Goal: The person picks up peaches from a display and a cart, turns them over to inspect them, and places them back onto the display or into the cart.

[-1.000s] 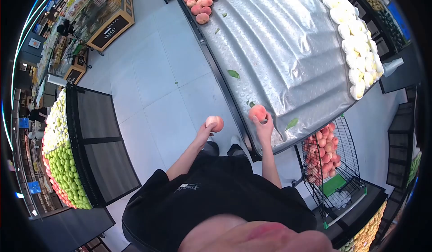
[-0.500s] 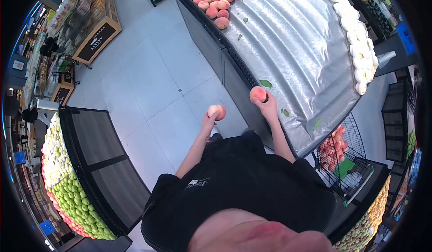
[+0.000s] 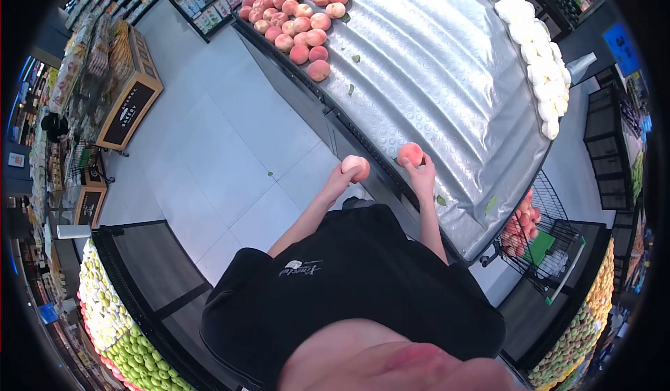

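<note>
My left hand (image 3: 340, 181) is closed round a pale pink peach (image 3: 356, 168), held over the floor beside the display edge. In my right hand (image 3: 421, 176) is a redder peach (image 3: 410, 154), just above the near edge of the silver display mat (image 3: 447, 105). The two peaches are a short way apart. Green leaves (image 3: 440, 200) lie on the mat close to my right hand. Farther along the same display, many peaches (image 3: 301, 25) are piled at the upper left.
White wrapped fruit (image 3: 536, 56) lines the mat's right edge. A shopping cart (image 3: 558, 244) holding peaches (image 3: 520, 227) stands at the right. Green apples (image 3: 143, 359) fill a stand at the lower left. A bakery stand (image 3: 130, 108) is at the upper left.
My view has turned, and more of the piled peaches show. My left hand has come closer to my right hand, both still holding their peaches.
</note>
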Motion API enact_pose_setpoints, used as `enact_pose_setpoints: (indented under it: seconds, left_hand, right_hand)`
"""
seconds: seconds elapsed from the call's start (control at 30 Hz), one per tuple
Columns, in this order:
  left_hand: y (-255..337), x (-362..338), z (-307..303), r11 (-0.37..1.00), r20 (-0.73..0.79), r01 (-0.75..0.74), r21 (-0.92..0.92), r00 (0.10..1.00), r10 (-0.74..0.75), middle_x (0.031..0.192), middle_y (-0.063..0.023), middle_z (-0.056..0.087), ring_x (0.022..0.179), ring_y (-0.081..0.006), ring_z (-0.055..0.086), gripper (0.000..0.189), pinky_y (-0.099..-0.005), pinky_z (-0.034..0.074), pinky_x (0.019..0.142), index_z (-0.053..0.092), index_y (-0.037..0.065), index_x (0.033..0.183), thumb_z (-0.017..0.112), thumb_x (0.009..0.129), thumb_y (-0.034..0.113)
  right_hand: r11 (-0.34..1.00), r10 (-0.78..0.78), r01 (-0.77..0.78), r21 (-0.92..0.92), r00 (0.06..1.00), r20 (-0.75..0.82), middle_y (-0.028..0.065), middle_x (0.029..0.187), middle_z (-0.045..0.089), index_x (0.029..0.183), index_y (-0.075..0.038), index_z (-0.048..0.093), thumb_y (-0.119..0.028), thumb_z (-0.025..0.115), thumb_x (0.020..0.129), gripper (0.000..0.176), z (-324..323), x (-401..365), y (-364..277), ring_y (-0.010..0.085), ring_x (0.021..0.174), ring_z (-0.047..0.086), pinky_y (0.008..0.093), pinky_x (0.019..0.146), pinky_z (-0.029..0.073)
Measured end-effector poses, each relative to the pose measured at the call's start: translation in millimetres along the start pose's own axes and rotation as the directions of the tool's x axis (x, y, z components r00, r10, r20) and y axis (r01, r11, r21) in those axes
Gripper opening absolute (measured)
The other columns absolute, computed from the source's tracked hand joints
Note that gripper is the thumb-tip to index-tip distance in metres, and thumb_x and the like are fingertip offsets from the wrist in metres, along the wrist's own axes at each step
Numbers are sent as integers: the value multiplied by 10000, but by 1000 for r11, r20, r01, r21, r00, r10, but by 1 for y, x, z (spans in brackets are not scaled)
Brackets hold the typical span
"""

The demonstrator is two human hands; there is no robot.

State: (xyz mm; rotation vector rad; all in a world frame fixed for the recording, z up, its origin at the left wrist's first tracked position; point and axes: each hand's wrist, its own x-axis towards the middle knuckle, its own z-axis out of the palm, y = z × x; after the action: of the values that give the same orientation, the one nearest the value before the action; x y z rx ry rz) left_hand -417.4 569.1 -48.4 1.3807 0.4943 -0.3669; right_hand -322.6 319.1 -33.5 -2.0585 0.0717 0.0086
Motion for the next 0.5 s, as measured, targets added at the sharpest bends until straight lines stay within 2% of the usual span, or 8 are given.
enact_pose_setpoints:
  seconds: [0.13,0.23,0.33,0.43,0.5]
  left_hand:
    - [28,39,23,988,58,-103,111,994,97,1089,-65,647,1016,-143,612,488,-310,494,900,575,-2,1213,725,865,305]
    - [47,58,22,971,59,-200,133,979,194,1091,-76,646,1003,-144,614,502,-303,497,881,572,-8,1206,737,855,312]
    - [70,84,5,939,50,-270,213,963,266,1083,-89,650,987,-154,621,498,-309,505,869,580,-6,1188,766,830,286]
    - [126,121,-19,867,46,-350,353,933,358,1089,-113,660,993,-176,636,529,-325,510,880,585,-7,1174,800,795,292]
    - [175,155,-35,814,55,-420,401,898,436,1094,-133,664,1001,-193,646,570,-335,510,888,578,-12,1179,813,774,312]
  right_hand:
    - [998,-22,21,52,1000,20,183,1074,660,1177,72,607,-299,854,722,637,18,12,-3,278,1000,635,375,909,488]
    - [995,58,-58,78,998,1,183,1084,655,1182,69,605,-301,850,731,633,33,20,3,271,1022,632,373,920,486]
    - [969,156,-151,193,988,-7,187,1099,646,1193,69,597,-314,850,735,649,41,27,-3,265,1056,621,373,929,482]
    - [966,194,-180,188,979,-58,194,1123,637,1196,68,595,-330,849,739,657,60,49,0,274,1075,612,376,941,474]
    - [986,138,-125,108,983,-121,196,1140,632,1201,65,595,-338,848,738,664,75,78,1,291,1078,608,386,949,469]
